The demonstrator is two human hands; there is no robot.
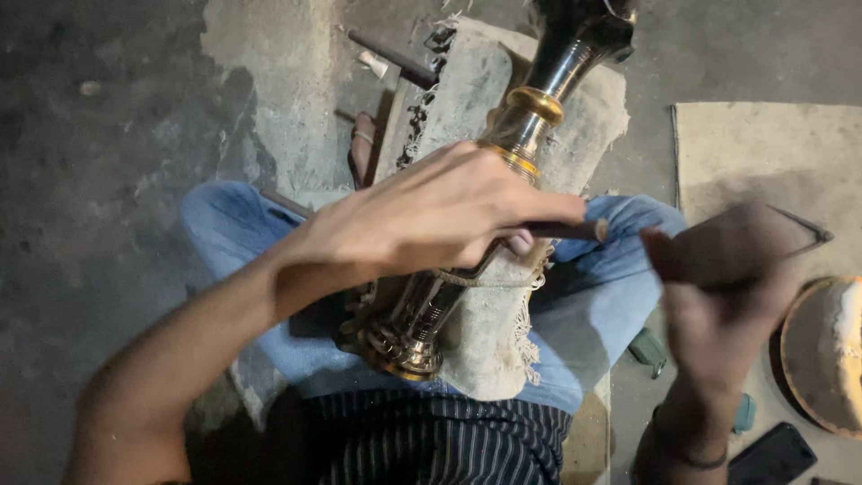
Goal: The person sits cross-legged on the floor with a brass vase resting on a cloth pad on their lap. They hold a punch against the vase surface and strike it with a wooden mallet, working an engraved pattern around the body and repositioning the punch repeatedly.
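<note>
A long shiny brass and dark metal stand (530, 117) lies across my lap on a worn grey cloth (476, 90). My left hand (431, 216) rests over its middle and pinches a thin dark rod-like tool (561, 230) against the metal. My right hand (723, 287) is raised to the right, blurred, gripping a dark handle with a thin pointed end (799, 229). The flared base of the stand (400, 346) sits near my waist.
I sit on a concrete floor in blue jeans (611, 287). A round pan with white paste (826, 355) and a dark phone (772, 456) lie at the right. A beige mat (763, 148) is beyond them. A dark rod (391, 56) lies at the top.
</note>
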